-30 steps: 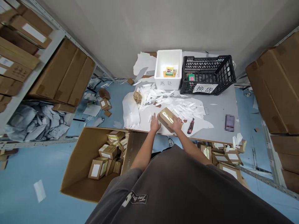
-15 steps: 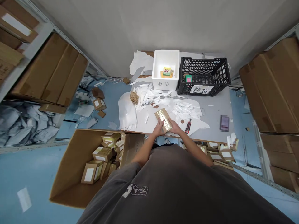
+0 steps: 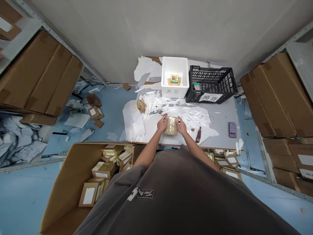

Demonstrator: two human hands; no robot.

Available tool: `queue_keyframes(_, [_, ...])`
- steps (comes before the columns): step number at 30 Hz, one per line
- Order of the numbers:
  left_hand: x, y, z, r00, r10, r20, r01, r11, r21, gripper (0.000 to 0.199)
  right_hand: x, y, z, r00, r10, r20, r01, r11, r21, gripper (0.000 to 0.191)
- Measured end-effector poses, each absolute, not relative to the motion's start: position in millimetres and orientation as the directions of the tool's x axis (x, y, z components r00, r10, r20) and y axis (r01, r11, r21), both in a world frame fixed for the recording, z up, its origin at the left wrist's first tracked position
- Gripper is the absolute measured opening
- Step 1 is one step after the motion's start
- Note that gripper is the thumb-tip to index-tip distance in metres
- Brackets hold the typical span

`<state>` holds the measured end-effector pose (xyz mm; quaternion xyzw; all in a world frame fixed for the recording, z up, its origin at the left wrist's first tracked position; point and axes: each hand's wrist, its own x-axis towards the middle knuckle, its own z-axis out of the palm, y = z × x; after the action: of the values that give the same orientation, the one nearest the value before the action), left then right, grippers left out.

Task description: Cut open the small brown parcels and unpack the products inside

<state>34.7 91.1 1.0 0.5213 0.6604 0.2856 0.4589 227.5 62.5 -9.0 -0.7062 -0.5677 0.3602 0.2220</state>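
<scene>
Clamps one taped box [image 3: 171,128] between left hand [image 3: 162,123] and right hand [image 3: 181,126], one against each side, with fingers curled in and palms kept apart by the box. Reaches forward with two bare forearms, angled inward to meet over the near edge of one table [image 3: 226,117]. Cannot tell whether resting on the surface or lifted just above it. Just beyond, shows many white paper strips [image 3: 156,101], too heaped to count, with one wad of crumpled brown paper [image 3: 141,105] at their left. To the right, shows one red-and-black cutter [image 3: 198,134], lying near right hand, then one blurred purple item [image 3: 232,130] well apart. Farther back, shows two containers side by side: one white bin [image 3: 174,92], holding one yellow-green packet [image 3: 174,78] over something orange-yellow, and one black crate [image 3: 226,98], holding one green-and-pink packet [image 3: 197,86] in its left end. At left of the body, shows one large open carton [image 3: 64,179] with at least five taped parcels [image 3: 104,169] inside. Beyond on the blue floor, shows three small brown boxes [image 3: 96,112]; farther left, three big cartons [image 3: 44,78] side by side on a shelf.
</scene>
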Motion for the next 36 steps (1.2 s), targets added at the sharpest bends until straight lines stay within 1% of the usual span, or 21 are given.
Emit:
queue_keyframes(3, [34.5, 99.8, -5.4, 0.009, 0.933, -0.358, 0.369, 0.33, 0.869, 0.059, 217.4, 73.7, -18.6, 0.243, 0.941, -0.237, 0.616, -0.338, -0.712, 0.075])
queue_keyframes(5, [26.5, 93.4, -10.9, 0.1, 0.937, -0.334, 0.341, 0.283, 0.896, 0.073, 221.8, 73.7, -20.5, 0.275, 0.935, -0.225, 0.563, -0.346, -0.75, 0.078])
queue_keyframes(7, [15.5, 80.2, -17.5, 0.244, 0.935, -0.256, 0.348, 0.162, 0.923, 0.093, 229.4, 66.2, -20.4, 0.199, 0.957, -0.213, 0.532, -0.288, -0.796, 0.08])
queue_keyframes(8, [10.5, 72.8, -20.8, 0.323, 0.921, -0.217, 0.358, 0.093, 0.929, 0.1, 232.5, 60.2, -20.1, 0.12, 0.971, -0.208, 0.531, -0.239, -0.813, 0.082])
queue_keyframes(9, [6.5, 66.0, -23.7, 0.383, 0.904, -0.189, 0.371, 0.037, 0.928, 0.104, 234.6, 53.7, -19.5, 0.034, 0.978, -0.206, 0.536, -0.192, -0.822, 0.083])
queue_keyframes(11, [2.0, 56.6, -26.5, 0.422, 0.89, -0.174, 0.415, -0.019, 0.91, 0.101, 236.1, 42.1, -16.8, -0.084, 0.974, -0.209, 0.557, -0.127, -0.821, 0.085])
queue_keyframes(14, [0.6, 58.5, -19.5, 0.368, 0.905, -0.215, 0.497, 0.004, 0.867, 0.09, 238.2, 38.1, -6.4, -0.109, 0.974, -0.198, 0.586, -0.098, -0.804, 0.086])
queue_keyframes(17, [0.5, 76.2, -4.7, 0.277, 0.928, -0.25, 0.562, 0.055, 0.825, 0.084, 245.6, 52.8, 7.4, -0.136, 0.975, -0.176, 0.586, -0.064, -0.808, 0.088])
queue_keyframes(20, [5.3, 96.4, 0.8, 0.126, 0.962, -0.244, 0.602, 0.121, 0.789, 0.073, 247.2, 75.1, 10.0, -0.077, 0.98, -0.183, 0.568, -0.108, -0.816, 0.09])
queue_keyframes(21, [8.1, 101.2, -1.6, 0.112, 0.959, -0.262, 0.608, 0.142, 0.781, 0.072, 244.3, 81.6, 6.8, -0.037, 0.979, -0.198, 0.572, -0.142, -0.808, 0.089])
queue_keyframes(22, [11.2, 104.5, -5.9, 0.131, 0.946, -0.296, 0.61, 0.158, 0.777, 0.074, 239.8, 86.6, 1.8, 0.003, 0.976, -0.218, 0.585, -0.178, -0.791, 0.088])
queue_keyframes(25, [15.4, 102.8, -25.5, 0.292, 0.869, -0.399, 0.583, 0.169, 0.794, 0.086, 224.4, 88.8, -18.0, 0.055, 0.962, -0.267, 0.652, -0.237, -0.72, 0.083])
queue_keyframes(27, [10.3, 91.9, -38.3, 0.35, 0.856, -0.381, 0.549, 0.142, 0.824, 0.087, 219.7, 78.0, -29.6, 0.049, 0.959, -0.277, 0.682, -0.235, -0.692, 0.078])
queue_keyframes(30, [-7.2, 65.8, -51.0, 0.366, 0.885, -0.287, 0.511, 0.067, 0.857, 0.082, 225.1, 46.5, -39.7, 0.063, 0.962, -0.266, 0.69, -0.234, -0.685, 0.073])
queue_keyframes(32, [-18.4, 47.3, -56.5, 0.427, 0.864, -0.268, 0.501, 0.021, 0.865, 0.088, 230.9, 21.0, -42.9, 0.041, 0.957, -0.286, 0.688, -0.234, -0.686, 0.075])
queue_keyframes(34, [-23.7, 32.4, -61.4, 0.494, 0.819, -0.293, 0.503, 0.006, 0.864, 0.1, 232.7, -1.3, -44.9, -0.029, 0.94, -0.34, 0.677, -0.232, -0.698, 0.083])
queue_keyframes(36, [-22.7, 23.7, -66.3, 0.525, 0.79, -0.316, 0.5, 0.014, 0.866, 0.112, 229.7, -15.3, -46.2, -0.086, 0.92, -0.383, 0.656, -0.237, -0.717, 0.092])
